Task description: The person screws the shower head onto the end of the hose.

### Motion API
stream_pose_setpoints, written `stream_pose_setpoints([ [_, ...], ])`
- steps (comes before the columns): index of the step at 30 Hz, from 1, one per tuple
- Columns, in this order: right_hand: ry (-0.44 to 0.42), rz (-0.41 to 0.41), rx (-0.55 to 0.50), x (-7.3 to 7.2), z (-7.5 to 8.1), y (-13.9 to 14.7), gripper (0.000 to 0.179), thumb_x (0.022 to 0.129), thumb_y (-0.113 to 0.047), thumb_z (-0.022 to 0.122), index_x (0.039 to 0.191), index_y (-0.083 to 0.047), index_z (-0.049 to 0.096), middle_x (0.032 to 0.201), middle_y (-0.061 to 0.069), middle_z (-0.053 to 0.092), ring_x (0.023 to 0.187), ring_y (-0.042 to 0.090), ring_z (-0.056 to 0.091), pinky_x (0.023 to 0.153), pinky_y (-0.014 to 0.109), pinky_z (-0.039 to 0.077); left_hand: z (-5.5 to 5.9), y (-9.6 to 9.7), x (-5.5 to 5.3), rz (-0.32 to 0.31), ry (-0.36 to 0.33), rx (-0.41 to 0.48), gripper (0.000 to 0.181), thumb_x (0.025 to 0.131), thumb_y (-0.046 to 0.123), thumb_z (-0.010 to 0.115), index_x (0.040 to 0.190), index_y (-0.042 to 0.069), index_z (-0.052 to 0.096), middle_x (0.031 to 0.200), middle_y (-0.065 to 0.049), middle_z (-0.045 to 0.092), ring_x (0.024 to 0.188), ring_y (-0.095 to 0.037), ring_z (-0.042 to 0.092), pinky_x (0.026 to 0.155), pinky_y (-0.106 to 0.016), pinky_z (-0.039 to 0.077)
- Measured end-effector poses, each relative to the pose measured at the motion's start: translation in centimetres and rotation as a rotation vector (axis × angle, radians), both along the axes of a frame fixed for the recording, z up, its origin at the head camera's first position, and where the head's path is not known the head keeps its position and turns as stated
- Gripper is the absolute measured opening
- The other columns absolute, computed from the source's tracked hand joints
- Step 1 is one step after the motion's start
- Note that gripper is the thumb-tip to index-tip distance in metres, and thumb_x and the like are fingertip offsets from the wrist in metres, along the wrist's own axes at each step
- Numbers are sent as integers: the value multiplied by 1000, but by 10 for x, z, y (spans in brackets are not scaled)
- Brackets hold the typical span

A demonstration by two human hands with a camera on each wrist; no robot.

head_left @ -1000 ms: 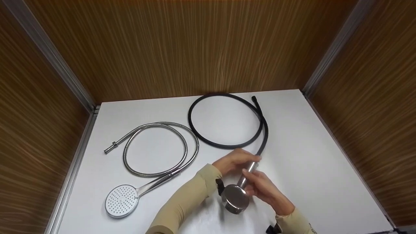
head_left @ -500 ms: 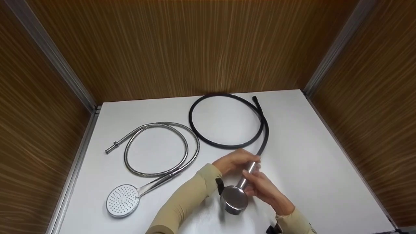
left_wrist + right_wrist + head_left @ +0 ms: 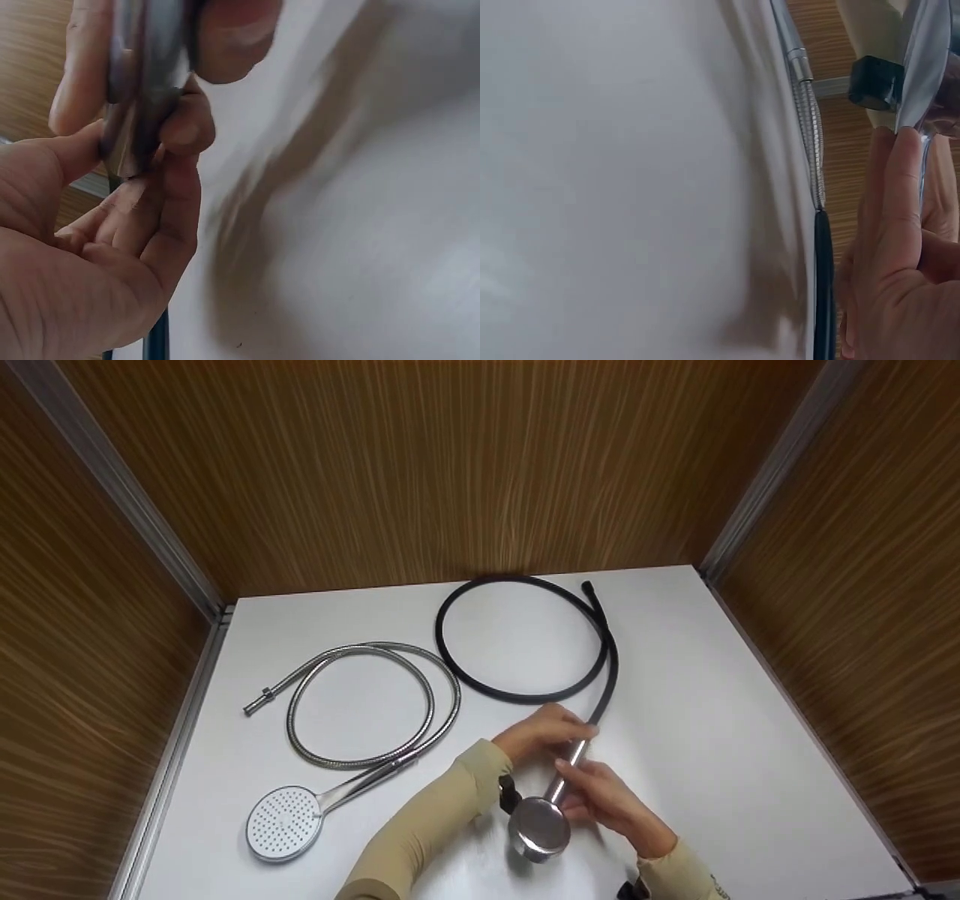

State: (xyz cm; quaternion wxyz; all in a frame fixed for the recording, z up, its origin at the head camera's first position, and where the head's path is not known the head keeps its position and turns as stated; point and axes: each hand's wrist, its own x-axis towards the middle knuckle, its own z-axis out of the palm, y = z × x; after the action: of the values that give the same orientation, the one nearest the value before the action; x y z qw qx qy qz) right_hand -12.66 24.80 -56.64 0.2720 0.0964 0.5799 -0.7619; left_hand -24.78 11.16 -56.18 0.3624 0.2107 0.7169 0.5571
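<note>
A chrome hand shower [image 3: 538, 826] is held face down near the front middle of the table, its handle pointing away from me. My right hand [image 3: 611, 801] grips that handle with the thumb on top. At the handle's far end, my left hand [image 3: 541, 732] pinches the joint where the black shower hose [image 3: 616, 660] meets it. In the left wrist view, the left fingers [image 3: 176, 202] curl about the end of the chrome handle [image 3: 146, 82]. The right wrist view has my right hand [image 3: 907, 292] beneath the shower's head. The joint itself is mostly covered by fingers.
To the left lies a second hand shower [image 3: 283, 823], its white spray face up, joined to a coiled metal hose [image 3: 457, 697]. The black hose loops toward the back. Wood-grain panels [image 3: 480, 472] enclose the white table [image 3: 735, 735] at back and sides.
The chrome hand shower has dipped slightly toward me and tilted. Both hands shift a little with it and keep their hold. The things on the left stay put.
</note>
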Motion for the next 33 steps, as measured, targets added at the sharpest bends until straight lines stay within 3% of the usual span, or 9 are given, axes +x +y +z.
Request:
stream_pose_setpoints([
  [3, -6, 7, 42, 0, -5, -1, 33, 110, -28, 57, 117, 3, 52, 78, 4, 76, 67, 15, 78, 63, 29, 64, 0, 1, 0, 10, 82, -83, 34, 95, 40, 76, 79, 9, 78, 66, -2, 59, 65, -16, 52, 64, -26, 44],
  [5, -11, 8, 73, 0, -8, 0, 35, 109, -29, 58, 118, 4, 52, 78, 5, 76, 68, 16, 78, 64, 30, 64, -1, 2, 0, 18, 116, -135, 33, 94, 41, 77, 81, 11, 80, 65, 0, 61, 63, -12, 51, 61, -22, 42],
  [12, -41, 19, 150, 0, -13, 3, 39, 108, -31, 60, 118, 7, 57, 76, 7, 76, 67, 16, 77, 62, 30, 64, -6, 0, 0, 9, 161, -196, 31, 93, 41, 77, 99, 12, 85, 76, 1, 75, 69, -7, 60, 67, -19, 47],
  [16, -33, 59, 204, -1, -13, 5, 44, 107, -35, 62, 118, 8, 61, 76, 8, 77, 65, 15, 77, 62, 30, 63, -7, -3, 0, 4, 191, -224, 38, 97, 46, 71, 94, 10, 85, 71, 1, 70, 67, -8, 60, 66, -19, 46],
  [21, -14, 102, 283, -2, -12, 7, 48, 105, -40, 63, 113, 7, 69, 75, 9, 77, 62, 15, 76, 59, 31, 63, -8, -5, 2, 54, 57, -164, 41, 97, 43, 71, 87, 5, 83, 69, -6, 71, 63, -14, 65, 64, -24, 53],
  [28, 5, 134, 347, -3, -13, 7, 49, 104, -43, 65, 111, 6, 72, 75, 11, 78, 62, 15, 76, 58, 31, 62, -13, -4, 3, 98, -207, -14, 34, 102, 31, 68, 102, 0, 81, 94, -22, 79, 69, -20, 73, 73, -34, 64],
  [33, 16, 133, 363, -5, -14, 8, 51, 105, -43, 64, 110, 7, 72, 72, 11, 77, 60, 15, 75, 57, 31, 62, -15, -1, 1, 133, -249, -12, 34, 104, 26, 66, 109, -5, 78, 98, -21, 80, 78, -26, 78, 74, -36, 65],
])
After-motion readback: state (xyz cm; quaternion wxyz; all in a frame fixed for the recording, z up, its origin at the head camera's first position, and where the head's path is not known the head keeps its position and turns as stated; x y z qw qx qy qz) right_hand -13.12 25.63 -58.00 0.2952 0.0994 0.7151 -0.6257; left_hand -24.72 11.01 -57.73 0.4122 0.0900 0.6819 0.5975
